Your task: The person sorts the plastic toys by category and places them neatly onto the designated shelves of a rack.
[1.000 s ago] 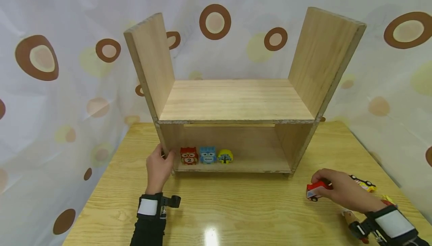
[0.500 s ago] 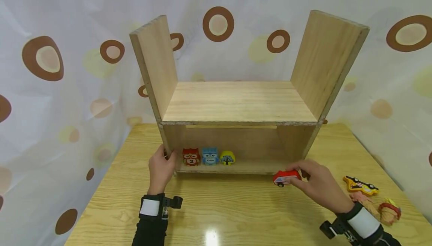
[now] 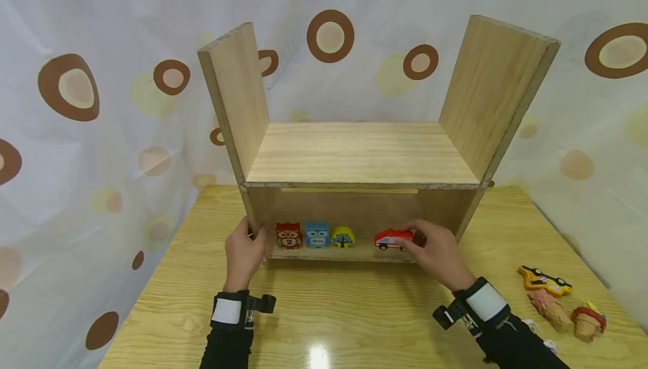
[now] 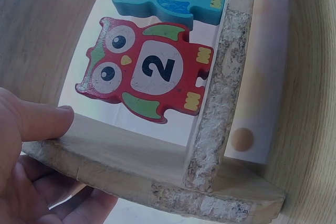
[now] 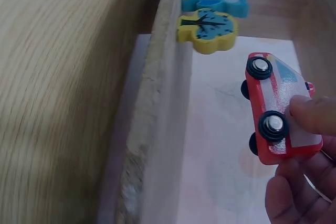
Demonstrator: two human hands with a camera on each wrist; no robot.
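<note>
My right hand (image 3: 440, 252) pinches a red and white toy car (image 3: 388, 238) inside the lower compartment of a wooden shelf (image 3: 361, 155). In the right wrist view the car (image 5: 281, 103) is held above the compartment floor, its black wheels towards the front edge. My left hand (image 3: 244, 257) grips the shelf's left side panel, thumb inside and fingers outside. In the lower compartment stand a red owl block marked 2 (image 4: 157, 69), a blue owl block marked One (image 3: 317, 235) and a yellow tree block (image 3: 343, 237), side by side at the left.
To the right on the wooden table (image 3: 324, 307) lie a yellow toy vehicle (image 3: 544, 281) and two toy ice cream cones (image 3: 552, 310), with small pale items partly hidden by my right sleeve. A patterned cloth (image 3: 126, 189) hangs behind and at the sides.
My right hand has carried the toy car leftwards from the table at the right into the lower compartment. The left hand keeps its grip on the side panel.
</note>
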